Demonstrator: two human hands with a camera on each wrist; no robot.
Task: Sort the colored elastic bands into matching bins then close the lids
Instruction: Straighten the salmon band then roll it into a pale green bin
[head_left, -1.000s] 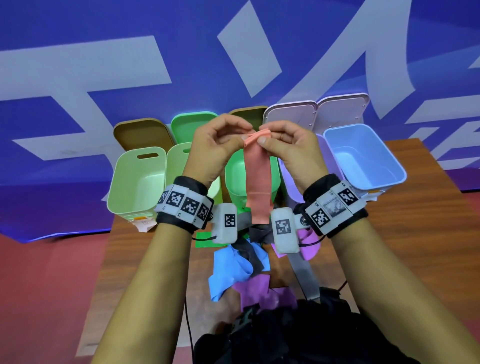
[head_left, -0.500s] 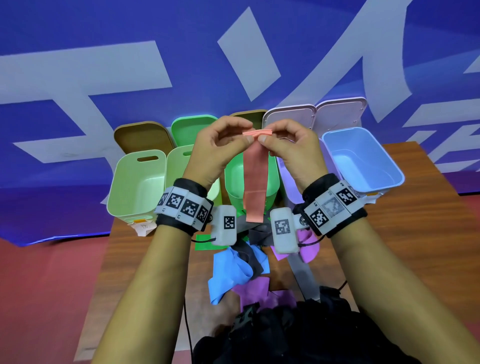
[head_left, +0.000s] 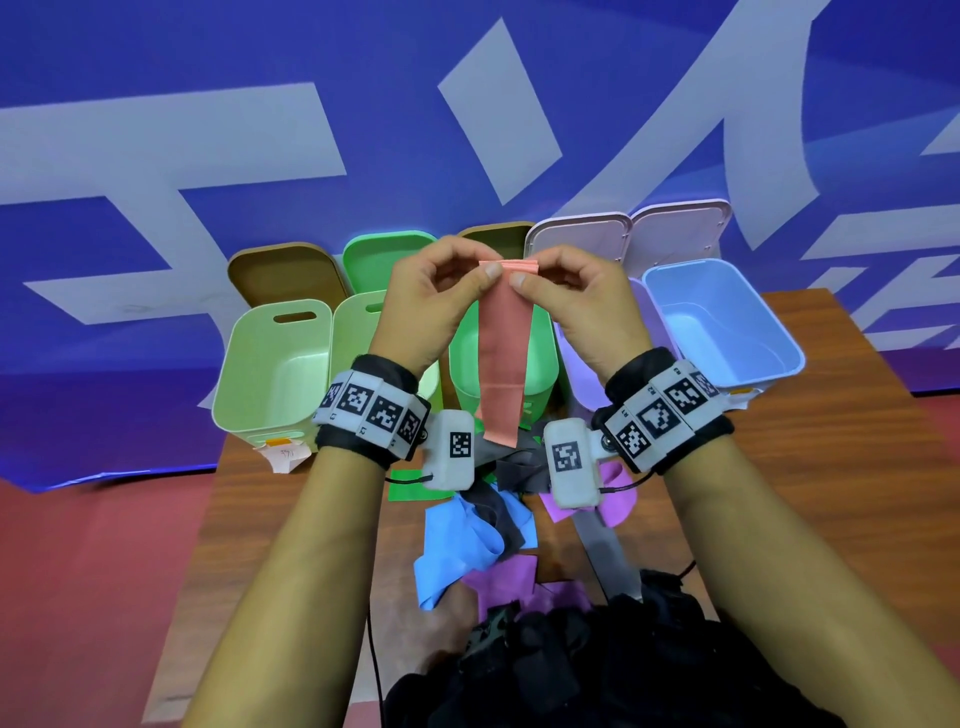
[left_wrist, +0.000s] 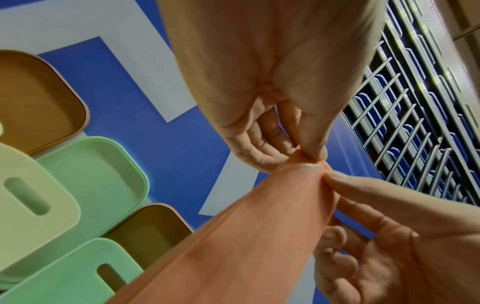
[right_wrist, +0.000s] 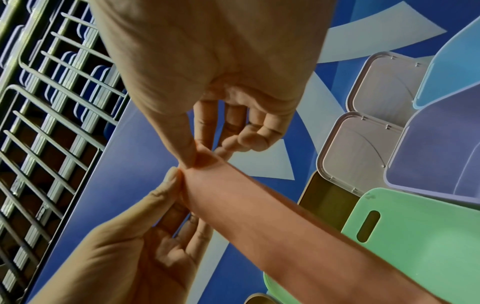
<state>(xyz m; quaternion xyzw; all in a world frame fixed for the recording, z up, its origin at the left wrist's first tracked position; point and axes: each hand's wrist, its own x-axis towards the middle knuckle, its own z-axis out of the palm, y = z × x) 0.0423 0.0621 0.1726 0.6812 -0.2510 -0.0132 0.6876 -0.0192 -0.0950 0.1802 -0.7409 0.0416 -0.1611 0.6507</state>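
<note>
Pink band (head_left: 503, 358) pinched between both hands (head_left: 511, 291).

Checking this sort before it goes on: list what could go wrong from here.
No bin in view looks salmon, so the salmon band that the left hand and right hand pinch may land in the green bin below. Its tail hangs near the pile of bands and could snag.

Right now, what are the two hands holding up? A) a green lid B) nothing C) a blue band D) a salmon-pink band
D: the left hand and right hand each pinch the top edge of the salmon-pink band, which hangs down in front of the bins.
</note>
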